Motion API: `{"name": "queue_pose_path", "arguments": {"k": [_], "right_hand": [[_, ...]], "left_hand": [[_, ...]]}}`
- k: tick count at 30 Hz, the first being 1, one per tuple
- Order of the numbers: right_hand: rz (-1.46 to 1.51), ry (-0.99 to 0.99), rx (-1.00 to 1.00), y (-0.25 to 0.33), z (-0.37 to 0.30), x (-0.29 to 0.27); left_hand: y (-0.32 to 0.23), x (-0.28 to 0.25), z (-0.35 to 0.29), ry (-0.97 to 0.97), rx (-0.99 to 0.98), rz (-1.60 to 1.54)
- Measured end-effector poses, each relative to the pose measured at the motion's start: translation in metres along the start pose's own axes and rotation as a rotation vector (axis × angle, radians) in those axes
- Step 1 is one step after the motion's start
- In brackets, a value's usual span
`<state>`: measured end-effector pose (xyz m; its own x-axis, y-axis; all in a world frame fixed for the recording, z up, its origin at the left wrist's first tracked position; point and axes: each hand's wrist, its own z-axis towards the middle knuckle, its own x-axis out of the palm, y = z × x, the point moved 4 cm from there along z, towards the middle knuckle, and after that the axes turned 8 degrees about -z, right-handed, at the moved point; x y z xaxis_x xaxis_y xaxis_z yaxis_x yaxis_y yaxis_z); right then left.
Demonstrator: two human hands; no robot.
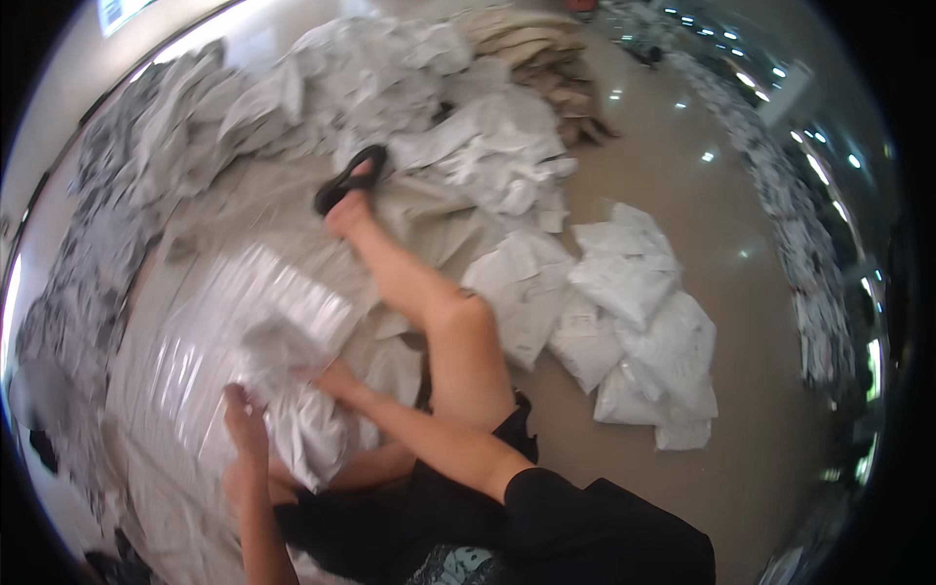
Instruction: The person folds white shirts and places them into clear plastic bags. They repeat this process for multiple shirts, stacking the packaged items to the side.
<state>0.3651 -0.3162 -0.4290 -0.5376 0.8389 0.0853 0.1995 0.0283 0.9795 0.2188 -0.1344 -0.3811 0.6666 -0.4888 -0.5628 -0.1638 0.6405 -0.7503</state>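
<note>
White, crumpled and soft-looking, the bundle (310, 437) sits near and to the left, between the person's two hands, just above the lap. The left hand (246, 424) stands at its left side with the thumb upward; its other fingers are mostly hidden, so I cannot tell whether that grip is closed. The right hand (333, 378) reaches to the bundle's far upper part, its fingers against it, but blur hides how firmly that grip holds.

Just beyond lie clear plastic sleeves (297, 283), glossy and spread flat over a pale ground cloth (219, 219). Farther off, loose white garments (375, 73) are heaped beside a tan cloth pile (531, 58). To the right, filled white packets (634, 322) lie stacked on the shiny floor (756, 361).

The bundle should be light and limp, unlikely to break but quick to sag and crease. Any plastic film around it would be slick, so pinching a single edge could let it slide. Better to support it from below with one palm and take several layers together at the upper edge with the other hand.
</note>
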Motion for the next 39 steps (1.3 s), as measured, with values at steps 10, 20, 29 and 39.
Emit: {"name": "queue_pose_path", "arguments": {"k": [10,20,29,39], "right_hand": [[0.870,0.432,0.661,-0.001,-0.028,0.009],[0.821,-0.085,0.265,0.014,0.008,0.004],[-0.183,-0.171,-0.059,0.050,0.007,-0.018],[-0.982,-0.152,-0.151,0.008,0.046,-0.002]], "left_hand": [[-0.046,-0.007,-0.024,0.099,0.052,-0.039],[-0.071,0.012,-0.047,0.323,0.048,-0.415],[0.006,0.035,-0.103,0.741,0.194,-0.028],[0.001,0.072,-0.044,0.260,-0.397,-0.336]]}}
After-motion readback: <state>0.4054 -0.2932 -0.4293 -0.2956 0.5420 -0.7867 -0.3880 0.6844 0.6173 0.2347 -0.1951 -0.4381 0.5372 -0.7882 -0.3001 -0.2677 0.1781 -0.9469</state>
